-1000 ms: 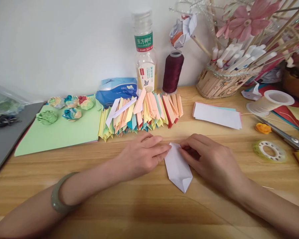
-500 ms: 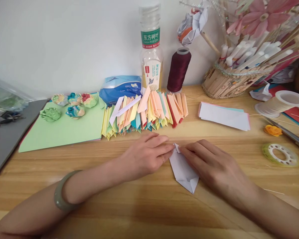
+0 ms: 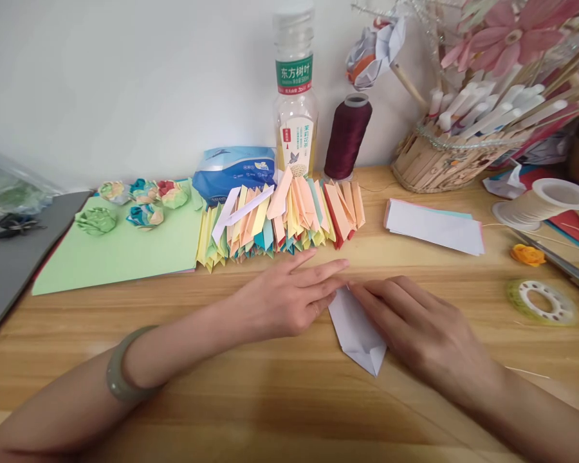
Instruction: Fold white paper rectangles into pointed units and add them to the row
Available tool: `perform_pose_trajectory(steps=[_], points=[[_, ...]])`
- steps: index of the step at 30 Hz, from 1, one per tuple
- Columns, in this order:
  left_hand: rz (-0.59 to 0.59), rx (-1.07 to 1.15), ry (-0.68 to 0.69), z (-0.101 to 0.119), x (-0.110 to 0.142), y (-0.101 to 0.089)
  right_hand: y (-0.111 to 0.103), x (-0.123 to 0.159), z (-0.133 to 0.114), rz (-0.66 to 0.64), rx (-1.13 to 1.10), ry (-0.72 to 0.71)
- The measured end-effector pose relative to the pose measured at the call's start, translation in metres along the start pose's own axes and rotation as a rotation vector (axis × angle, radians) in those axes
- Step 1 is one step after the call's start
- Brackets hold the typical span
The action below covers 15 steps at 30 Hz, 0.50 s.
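A white sheet of folded paper [image 3: 356, 331] lies on the wooden table, with a folded corner at its near end. My left hand [image 3: 296, 299] reaches in from the left, fingers stretched out and spread, the fingertips at the paper's far tip. On the paper's right side, my right hand [image 3: 415, 325] is closed, its thumb and fingers gripping the far edge and covering part of the sheet. Just beyond my left hand stands a long row of folded coloured paper strips [image 3: 280, 222]. A stack of cut paper strips [image 3: 434, 228] rests farther back on the right.
Crumpled paper flowers [image 3: 145, 216] sit on green paper [image 3: 125, 257] at left. Behind the strips are a tissue pack [image 3: 234, 170], a bottle [image 3: 295, 116] and a maroon thread cone [image 3: 348, 138]. A pen basket [image 3: 456, 157], white spool [image 3: 543, 202], tape roll [image 3: 543, 301] and scissors [image 3: 567, 267] occupy the right.
The small flap at the paper's far tip is now hidden under my fingertips. My left fingers have spread and shifted slightly right; my right hand still holds the sheet.
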<state>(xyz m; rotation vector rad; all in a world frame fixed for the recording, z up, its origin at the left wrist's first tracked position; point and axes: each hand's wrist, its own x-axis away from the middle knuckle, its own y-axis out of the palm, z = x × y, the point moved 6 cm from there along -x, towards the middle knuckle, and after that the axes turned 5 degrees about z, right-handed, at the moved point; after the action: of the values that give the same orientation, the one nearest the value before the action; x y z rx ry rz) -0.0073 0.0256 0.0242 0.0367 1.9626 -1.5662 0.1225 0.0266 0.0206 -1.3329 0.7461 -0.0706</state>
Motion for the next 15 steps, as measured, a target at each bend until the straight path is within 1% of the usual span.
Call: perform_pose_trajectory(steps=[7,12,15], points=[[-0.038,0.011,0.026,0.0006,-0.0011,0.0017,0.0020,-0.0044,-0.0053,-0.051,0.050,-0.013],[-0.047,0.039,-0.012,-0.0051,-0.0027,-0.0019,0.0046,-0.0030,-0.0010,-0.059,-0.067,0.012],[-0.059,0.062,-0.021,-0.0057,-0.0027,-0.0008,0.0046,-0.0021,0.0013,-0.058,-0.118,0.018]])
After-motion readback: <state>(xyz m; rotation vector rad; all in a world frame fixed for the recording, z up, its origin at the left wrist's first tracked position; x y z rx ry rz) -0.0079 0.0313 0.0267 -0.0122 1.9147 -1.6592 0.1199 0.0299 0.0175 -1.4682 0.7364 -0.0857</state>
